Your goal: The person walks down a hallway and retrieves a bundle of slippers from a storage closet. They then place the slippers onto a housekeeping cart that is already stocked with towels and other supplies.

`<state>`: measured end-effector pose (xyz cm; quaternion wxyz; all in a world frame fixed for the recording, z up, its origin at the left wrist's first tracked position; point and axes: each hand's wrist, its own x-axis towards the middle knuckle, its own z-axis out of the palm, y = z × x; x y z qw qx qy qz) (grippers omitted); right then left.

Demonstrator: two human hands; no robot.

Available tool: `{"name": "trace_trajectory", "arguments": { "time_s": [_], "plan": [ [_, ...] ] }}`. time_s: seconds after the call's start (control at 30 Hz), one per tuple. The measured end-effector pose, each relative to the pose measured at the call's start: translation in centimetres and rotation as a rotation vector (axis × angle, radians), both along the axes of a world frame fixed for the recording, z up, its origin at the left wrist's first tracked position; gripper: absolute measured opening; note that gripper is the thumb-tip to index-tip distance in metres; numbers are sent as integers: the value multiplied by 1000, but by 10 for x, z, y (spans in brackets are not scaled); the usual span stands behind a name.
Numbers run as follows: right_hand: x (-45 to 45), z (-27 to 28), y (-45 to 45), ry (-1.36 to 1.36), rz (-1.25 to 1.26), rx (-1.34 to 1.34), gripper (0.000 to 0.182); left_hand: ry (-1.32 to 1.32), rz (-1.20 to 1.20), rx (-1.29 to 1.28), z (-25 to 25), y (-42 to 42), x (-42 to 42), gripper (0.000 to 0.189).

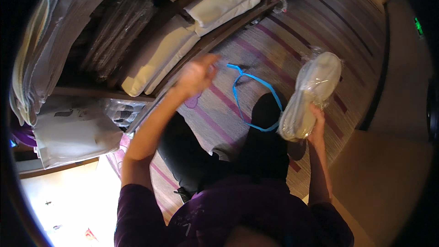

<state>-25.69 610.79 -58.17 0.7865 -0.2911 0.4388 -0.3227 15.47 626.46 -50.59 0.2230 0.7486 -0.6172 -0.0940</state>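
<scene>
My right hand (317,120) grips the lower end of a bundle of white slippers (310,92) wrapped in clear plastic, held above the carpet to the right of my knees. A loop of blue plastic strap (261,81) spans the space between my hands. Its lower edge crosses one dark trouser knee (265,109), and its right side comes close to the slippers; whether they touch is unclear. My left hand (199,75) is raised beside the low shelf, blurred by motion. Its fingertips are near the strap's short free end, with a gap between them. Blur hides how its fingers are set.
Wooden shelving (219,41) on the left bears folded white linens (224,1) and a stack of plastic-wrapped items (118,34). A pale bag (75,132) hangs over the lower shelf. Striped carpet (274,37) covers the floor. A brown panel (377,175) stands at right.
</scene>
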Motion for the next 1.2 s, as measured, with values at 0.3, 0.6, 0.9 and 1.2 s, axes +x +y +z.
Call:
{"name": "trace_trajectory", "arguments": {
  "time_s": [0.3, 0.6, 0.9, 1.2],
  "plan": [
    [-24, -17, 7, 115, -127, 155, 52, 228, -162, 548, -203, -18, -211, 102],
    [21, -5, -25, 38, 27, 26, 68, 360, -261, 549, -184, 86, -189, 57],
    [115, 94, -200, -220, 263, -335, 72, 116, 283, -164, 93, -56, -31, 56],
    [191, 186, -342, -320, 470, -405, 66, -674, 163, -339, 198, -167, 127, 61]
  ]
}}
